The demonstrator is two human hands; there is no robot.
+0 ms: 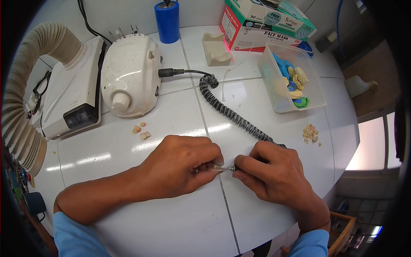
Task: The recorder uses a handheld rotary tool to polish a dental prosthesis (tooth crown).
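My left hand [188,162] is closed in a pinch around a small pale piece that looks like a dental crown [217,167], mostly covered by the fingertips. Gripped in my right hand [269,169] is a rotary handpiece [235,168], its thin metal bit pointing left and reaching the pale piece. Most of the handpiece's body is hidden inside the hand. A coiled dark cable [239,120] runs from behind the right hand to a white control unit [130,77] with a round knob.
Left of the control unit stands a white dust extractor [70,90] with a ribbed hose [17,85]. Small pale pieces lie in two groups [144,135] [310,133]. Farther back are a blue cylinder [167,22], a beige handpiece rest [217,50], mask boxes [261,30] and a clear tub [278,107].
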